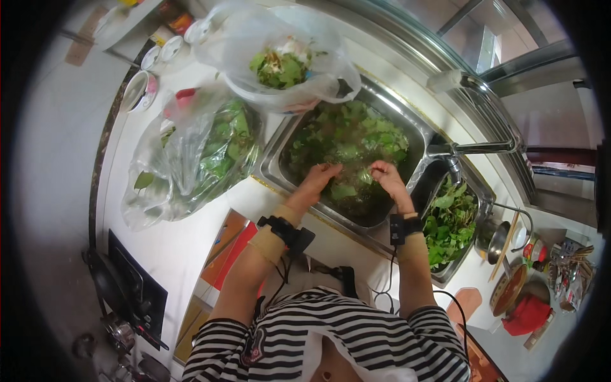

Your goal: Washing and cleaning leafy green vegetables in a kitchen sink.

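Both my hands are over a stainless steel sink basin [274, 167] full of water and green leaves [346, 119]. My left hand [325, 175] is at the near left part of the basin, fingertips drawn together; whether a leaf is between them is too small to tell. A little to the right, my right hand [385, 175] has its fingers curled near a wet leaf, and its hold on it is unclear. A loose leaf [342, 192] floats between and below my hands. More leafy greens [451, 222] fill the smaller basin on the right.
A clear plastic bag of greens [191, 167] lies left of the sink. Behind it stands a container lined with a plastic bag [267, 93], holding leaf scraps. The faucet [482, 147] reaches over the right side. Pans [499, 241] and a red cloth [527, 315] are at the far right, a wok [114, 281] at the left.
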{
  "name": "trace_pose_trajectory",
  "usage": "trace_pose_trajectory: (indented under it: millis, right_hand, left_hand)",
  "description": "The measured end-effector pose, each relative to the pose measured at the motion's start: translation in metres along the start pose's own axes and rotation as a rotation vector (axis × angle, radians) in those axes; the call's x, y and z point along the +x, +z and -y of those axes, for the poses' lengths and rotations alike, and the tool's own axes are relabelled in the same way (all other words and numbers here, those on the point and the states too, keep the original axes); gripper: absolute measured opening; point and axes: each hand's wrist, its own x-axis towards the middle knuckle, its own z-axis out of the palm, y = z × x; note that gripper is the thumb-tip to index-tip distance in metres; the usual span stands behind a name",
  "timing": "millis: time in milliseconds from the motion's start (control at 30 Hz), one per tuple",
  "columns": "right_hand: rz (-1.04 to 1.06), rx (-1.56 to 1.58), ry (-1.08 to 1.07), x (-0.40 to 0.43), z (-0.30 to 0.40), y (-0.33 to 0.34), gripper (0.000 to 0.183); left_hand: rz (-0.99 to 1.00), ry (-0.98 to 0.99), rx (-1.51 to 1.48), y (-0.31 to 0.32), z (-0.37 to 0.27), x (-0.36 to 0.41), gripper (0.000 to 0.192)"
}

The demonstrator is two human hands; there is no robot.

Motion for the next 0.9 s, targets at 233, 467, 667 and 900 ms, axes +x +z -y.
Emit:
trace_pose_trajectory:
  millis: [233, 467, 667, 900]
  right_hand:
    - [0.003, 0.226, -0.052, -0.034, 0.036, 0.01, 0.005]
    - [0.09, 0.076, -0.133, -0.052, 0.045, 0.018, 0.011]
    - [0.191, 0.053, -0.089, -0.053, 0.067, 0.012, 0.012]
    - [-0.143, 0.072, -0.07, -0.036, 0.052, 0.009, 0.021]
  left_hand:
    - [0.016, 0.079, 0.107, 0.033, 0.015, 0.017, 0.026]
    - [0.029, 0.01, 0.048, 0.041, 0.014, 0.019, 0.023]
    - [0.03, 0.065, 0.151, 0.041, 0.016, 0.018, 0.017]
    - [-0.008, 0.081, 0.187, 0.04, 0.013, 0.018, 0.016]
